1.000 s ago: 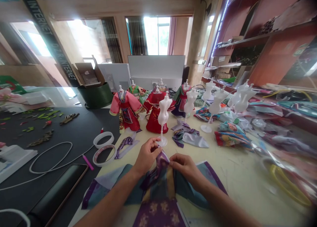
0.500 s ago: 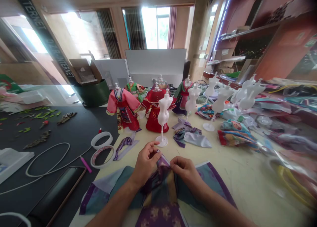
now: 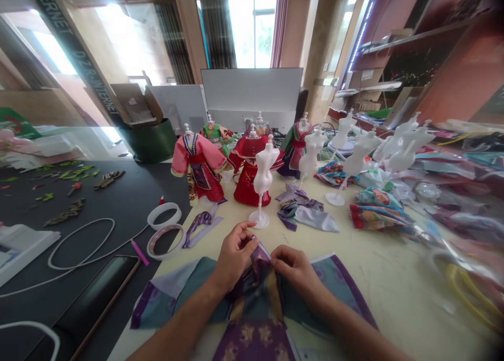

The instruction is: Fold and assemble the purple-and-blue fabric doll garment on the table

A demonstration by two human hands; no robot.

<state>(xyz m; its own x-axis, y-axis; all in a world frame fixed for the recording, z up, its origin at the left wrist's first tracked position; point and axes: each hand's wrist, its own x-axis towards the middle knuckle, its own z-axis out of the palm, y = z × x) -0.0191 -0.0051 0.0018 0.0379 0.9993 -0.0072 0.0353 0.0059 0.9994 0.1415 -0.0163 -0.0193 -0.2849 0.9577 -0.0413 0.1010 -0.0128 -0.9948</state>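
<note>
A small teal and purple doll robe [image 3: 255, 303] lies spread on the cream table [image 3: 378, 277] right in front of me. My left hand [image 3: 233, 256] is closed, pinching the robe's purple collar from the left. My right hand [image 3: 293, 269] pinches the same collar from the right, fingers pressed together. A bare white doll mannequin [image 3: 263, 185] stands on its round base just beyond my hands. Behind it stand a pink-and-red dressed mannequin [image 3: 199, 166] and a red dressed one [image 3: 247, 174].
Loose fabric pieces [image 3: 303, 211] and more white mannequins [image 3: 354, 161] crowd the right side. Two tape rolls [image 3: 164, 227] and a purple ribbon [image 3: 199, 224] lie left of my hands. On the black mat [image 3: 90, 214] at left are a white cord and a dark phone [image 3: 98, 298].
My hands stay pinched on the collar, shifting only slightly. The camera view has tilted and moved a little.
</note>
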